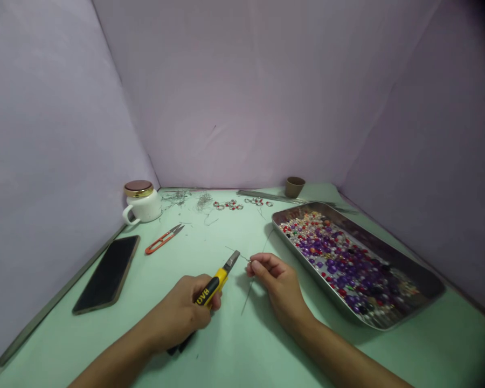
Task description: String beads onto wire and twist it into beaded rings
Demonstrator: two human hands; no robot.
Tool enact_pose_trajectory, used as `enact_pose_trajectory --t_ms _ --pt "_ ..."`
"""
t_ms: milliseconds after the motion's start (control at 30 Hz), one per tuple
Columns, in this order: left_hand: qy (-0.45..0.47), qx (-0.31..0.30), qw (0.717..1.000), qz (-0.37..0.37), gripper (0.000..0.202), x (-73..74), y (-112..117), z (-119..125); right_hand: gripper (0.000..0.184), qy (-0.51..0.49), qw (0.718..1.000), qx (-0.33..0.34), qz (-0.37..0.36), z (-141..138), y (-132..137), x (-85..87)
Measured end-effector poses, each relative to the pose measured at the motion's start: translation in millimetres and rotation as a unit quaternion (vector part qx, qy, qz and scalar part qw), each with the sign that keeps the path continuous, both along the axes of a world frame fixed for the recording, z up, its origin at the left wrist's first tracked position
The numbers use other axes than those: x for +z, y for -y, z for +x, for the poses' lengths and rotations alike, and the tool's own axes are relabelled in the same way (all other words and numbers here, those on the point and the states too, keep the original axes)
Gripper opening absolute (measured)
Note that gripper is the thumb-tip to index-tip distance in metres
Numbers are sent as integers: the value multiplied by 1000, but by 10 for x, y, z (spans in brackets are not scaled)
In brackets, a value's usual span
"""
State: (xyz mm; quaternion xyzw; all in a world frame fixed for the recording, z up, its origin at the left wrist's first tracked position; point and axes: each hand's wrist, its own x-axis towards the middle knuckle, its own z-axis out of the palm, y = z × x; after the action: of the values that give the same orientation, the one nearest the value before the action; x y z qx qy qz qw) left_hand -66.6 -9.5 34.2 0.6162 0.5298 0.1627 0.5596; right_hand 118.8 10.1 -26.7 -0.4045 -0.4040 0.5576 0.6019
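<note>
My left hand [192, 307] is wrapped round the yellow and black handles of a pair of pliers [214, 285]. The pliers' metal jaws point up and right, close to a thin wire [248, 296]. Between the thumb and fingers of my right hand [277, 280] that wire is pinched, its ends sticking out to the upper left and downward. Something small sits on the wire at my fingertips, too small to make out. From this angle I cannot tell whether the jaws touch the wire.
A metal tray [307, 264] of mixed beads stands at the right. Orange thread snips [161, 242], a phone [107, 275] and a lidded white mug [145, 207] are at the left. Behind lie tangled wire [205, 201], beaded rings [230, 205], straight wires [262, 195] and a brown cup [295, 187].
</note>
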Motion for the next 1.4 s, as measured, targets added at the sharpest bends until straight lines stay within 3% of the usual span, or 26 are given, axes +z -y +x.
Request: enact_pose_trajectory --t_ms 267,633,867,1400 --pt "-25 -25 997 66 19 -120 4 13 29 128 991 43 14 10 -3 47" --pt "-3 -46 995 93 22 -194 88 -56 26 158 985 43 44 -20 74 84" --pt "-15 -55 992 109 23 -190 90 -63 30 126 991 50 20 -16 61 77" --pt "-98 -90 978 160 21 -128 148 -6 16 195 979 46 36 17 85 109"
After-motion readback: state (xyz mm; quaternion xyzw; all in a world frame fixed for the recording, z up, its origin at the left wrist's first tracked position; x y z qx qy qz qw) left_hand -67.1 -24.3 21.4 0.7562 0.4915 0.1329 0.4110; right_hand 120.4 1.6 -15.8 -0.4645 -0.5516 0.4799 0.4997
